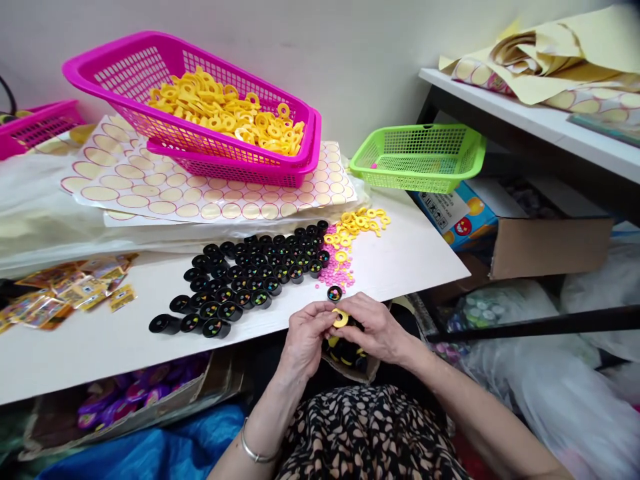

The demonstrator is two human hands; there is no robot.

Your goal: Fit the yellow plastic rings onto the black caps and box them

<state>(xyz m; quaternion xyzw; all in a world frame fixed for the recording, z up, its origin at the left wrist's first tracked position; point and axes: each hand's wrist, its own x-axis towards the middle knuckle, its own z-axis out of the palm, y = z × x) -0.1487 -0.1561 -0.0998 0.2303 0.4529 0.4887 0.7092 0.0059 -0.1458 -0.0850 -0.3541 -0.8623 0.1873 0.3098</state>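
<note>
My left hand [310,337] and my right hand [374,325] meet just off the table's front edge, both with fingers closed on a yellow plastic ring [341,314]. Whether another part is behind the ring is hidden by my fingers. A single black cup [335,293] with coloured bits inside stands right beyond my fingertips. Left of it, several rows of black cups [243,298] stand on the table, many with coloured bits in them. Small pink pieces [334,275] lie scattered near the cups, and loose yellow rings [361,221] are heaped behind them.
A magenta basket [200,143] of yellow rings sits on circle-printed sheets [120,180]. Behind right stands a green basket [417,180]. Plastic packets [75,290] lie left. Below my hands is a box [367,372] of black-and-yellow pieces; a white shelf [540,123] juts in at right.
</note>
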